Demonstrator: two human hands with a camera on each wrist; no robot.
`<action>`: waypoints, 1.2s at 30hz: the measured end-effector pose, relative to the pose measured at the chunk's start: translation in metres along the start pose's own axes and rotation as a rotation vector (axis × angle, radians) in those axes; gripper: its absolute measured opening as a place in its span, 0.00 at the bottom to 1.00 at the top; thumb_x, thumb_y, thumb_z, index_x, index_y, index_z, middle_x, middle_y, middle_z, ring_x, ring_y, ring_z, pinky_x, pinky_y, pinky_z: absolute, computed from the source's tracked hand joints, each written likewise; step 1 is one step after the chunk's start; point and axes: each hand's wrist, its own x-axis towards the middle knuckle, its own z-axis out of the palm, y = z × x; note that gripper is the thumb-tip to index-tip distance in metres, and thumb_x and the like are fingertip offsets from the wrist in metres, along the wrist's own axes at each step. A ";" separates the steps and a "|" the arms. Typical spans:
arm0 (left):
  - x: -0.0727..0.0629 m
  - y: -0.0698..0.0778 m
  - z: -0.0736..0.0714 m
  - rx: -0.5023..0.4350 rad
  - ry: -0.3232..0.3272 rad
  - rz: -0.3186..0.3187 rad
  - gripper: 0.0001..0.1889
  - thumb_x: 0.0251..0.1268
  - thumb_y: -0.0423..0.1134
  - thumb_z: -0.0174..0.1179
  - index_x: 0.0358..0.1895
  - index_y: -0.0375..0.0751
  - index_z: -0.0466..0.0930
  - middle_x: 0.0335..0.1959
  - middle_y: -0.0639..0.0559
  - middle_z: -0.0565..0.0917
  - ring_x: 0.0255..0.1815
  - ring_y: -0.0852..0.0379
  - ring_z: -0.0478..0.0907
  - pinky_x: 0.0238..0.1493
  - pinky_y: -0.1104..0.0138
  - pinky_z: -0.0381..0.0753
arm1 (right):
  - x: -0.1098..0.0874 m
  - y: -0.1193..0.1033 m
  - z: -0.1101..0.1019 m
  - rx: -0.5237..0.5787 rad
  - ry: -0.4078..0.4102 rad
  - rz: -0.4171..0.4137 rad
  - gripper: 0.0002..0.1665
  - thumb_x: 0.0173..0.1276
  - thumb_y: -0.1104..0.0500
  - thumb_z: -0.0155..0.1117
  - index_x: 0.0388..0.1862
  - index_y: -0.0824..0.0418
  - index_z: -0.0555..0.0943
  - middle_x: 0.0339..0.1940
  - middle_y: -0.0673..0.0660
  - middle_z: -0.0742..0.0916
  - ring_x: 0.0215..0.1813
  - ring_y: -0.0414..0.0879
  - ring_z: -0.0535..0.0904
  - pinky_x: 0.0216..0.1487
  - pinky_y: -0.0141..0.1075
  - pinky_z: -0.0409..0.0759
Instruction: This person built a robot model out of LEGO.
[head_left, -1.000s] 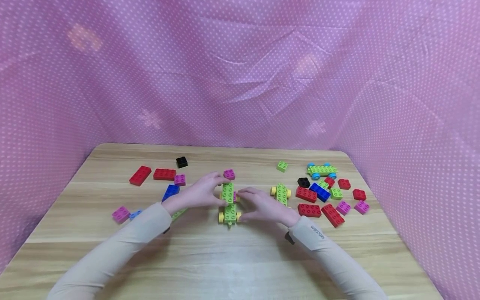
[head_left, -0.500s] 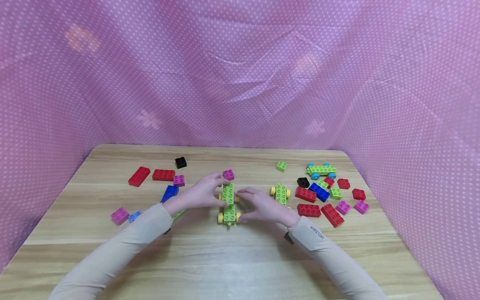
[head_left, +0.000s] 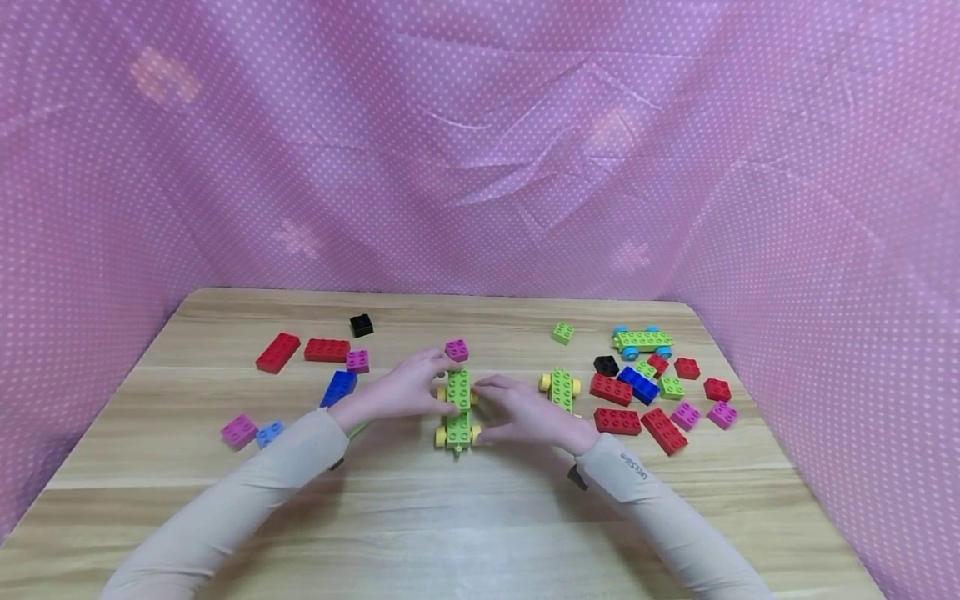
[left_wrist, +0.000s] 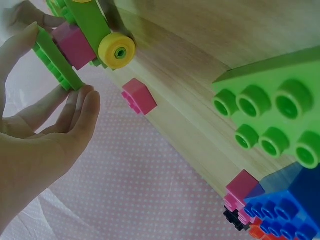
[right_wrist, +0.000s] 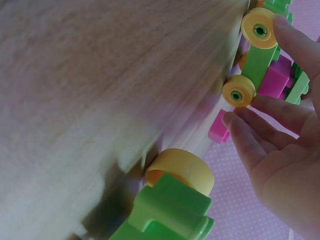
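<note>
My left hand [head_left: 405, 385] pinches a thin green building plate [left_wrist: 59, 64] by its ends, thumb on one and fingertips on the other. Behind the plate's underside, a magenta brick [left_wrist: 75, 46] is mounted on a green toy car base [head_left: 459, 435] with yellow wheels. A narrow space shows between plate and brick in the right wrist view, so whether they are joined I cannot tell. From the right, my right hand [head_left: 528, 412] holds the car base by its wheels: thumb on the near wheel [right_wrist: 259, 29], fingers against the far wheel [right_wrist: 238, 91].
A second yellow-wheeled car base [head_left: 561, 388] lies right of my right hand. Beyond it are a blue-wheeled base [head_left: 645, 340] and several loose bricks. On the left lie red bricks [head_left: 278, 352], a blue brick [head_left: 340, 388] and a green brick [left_wrist: 280, 95]. A magenta brick [head_left: 457, 350] sits behind the car.
The green plate has shifted slightly over the car base, and the magenta brick beneath it has gone from sight in the head view. My right hand stays at the wheels.
</note>
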 end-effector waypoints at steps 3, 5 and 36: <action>0.000 -0.001 0.000 -0.005 -0.001 0.003 0.38 0.54 0.50 0.73 0.68 0.44 0.71 0.68 0.44 0.74 0.70 0.43 0.71 0.71 0.43 0.70 | 0.000 0.000 0.001 -0.002 0.002 -0.005 0.48 0.57 0.44 0.75 0.71 0.62 0.70 0.71 0.60 0.77 0.71 0.53 0.74 0.74 0.44 0.72; 0.000 -0.001 0.000 -0.008 -0.002 0.004 0.38 0.54 0.50 0.73 0.68 0.44 0.71 0.68 0.44 0.75 0.69 0.43 0.71 0.71 0.44 0.71 | 0.001 0.001 0.001 -0.004 0.000 -0.001 0.48 0.57 0.43 0.75 0.72 0.62 0.70 0.71 0.60 0.77 0.71 0.52 0.74 0.74 0.44 0.72; 0.005 0.003 0.001 0.034 0.006 0.025 0.38 0.53 0.46 0.74 0.67 0.37 0.72 0.66 0.41 0.77 0.66 0.44 0.76 0.69 0.49 0.75 | -0.001 -0.003 0.000 0.008 0.000 0.023 0.48 0.57 0.43 0.75 0.72 0.61 0.69 0.71 0.60 0.76 0.71 0.53 0.74 0.74 0.45 0.71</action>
